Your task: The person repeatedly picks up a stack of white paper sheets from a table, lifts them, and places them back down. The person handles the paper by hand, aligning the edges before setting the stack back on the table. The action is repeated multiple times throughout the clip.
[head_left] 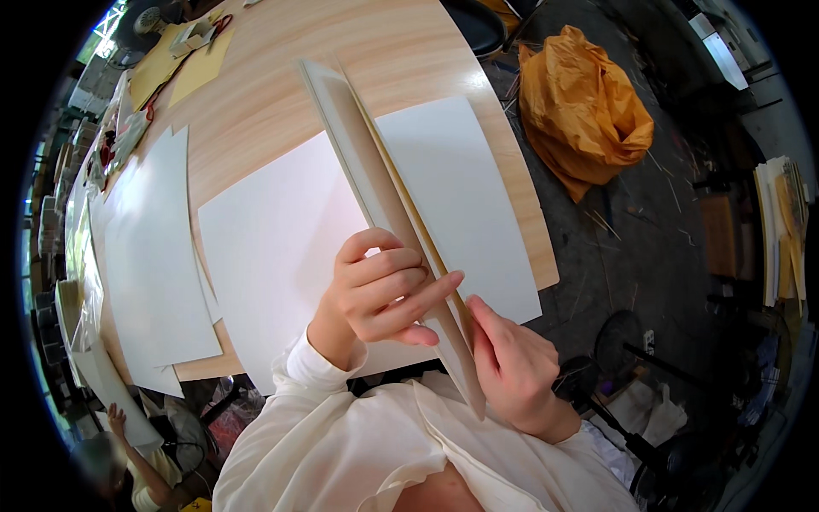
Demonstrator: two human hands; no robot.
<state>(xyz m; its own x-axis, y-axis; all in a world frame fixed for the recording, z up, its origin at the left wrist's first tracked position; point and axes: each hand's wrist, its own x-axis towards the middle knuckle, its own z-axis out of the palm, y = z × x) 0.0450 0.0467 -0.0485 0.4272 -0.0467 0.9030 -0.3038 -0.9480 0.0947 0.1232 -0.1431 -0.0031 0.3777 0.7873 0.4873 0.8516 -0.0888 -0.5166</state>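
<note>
A long pale folded paperboard sheet [388,183] stands tilted on edge in front of my chest, its two layers slightly parted at the far end. One layer shows a yellow-tan edge. My left hand [375,294] is closed around its left side, fingers curled, index finger reaching across toward the right layer. On the other side, my right hand [519,363] grips the near part, its fingers pressed along the right layer; its thumb is partly hidden. Beneath the folded sheet lies a large white sheet [273,213] on the wooden table [290,51].
More white sheets [149,256] lie at the left. Yellow-tan papers [200,72], scissors [223,24] and a small box [192,38] sit at the far left. An orange bag [584,111] stands on the floor beyond the right edge. Another person's arm [141,456] shows at lower left.
</note>
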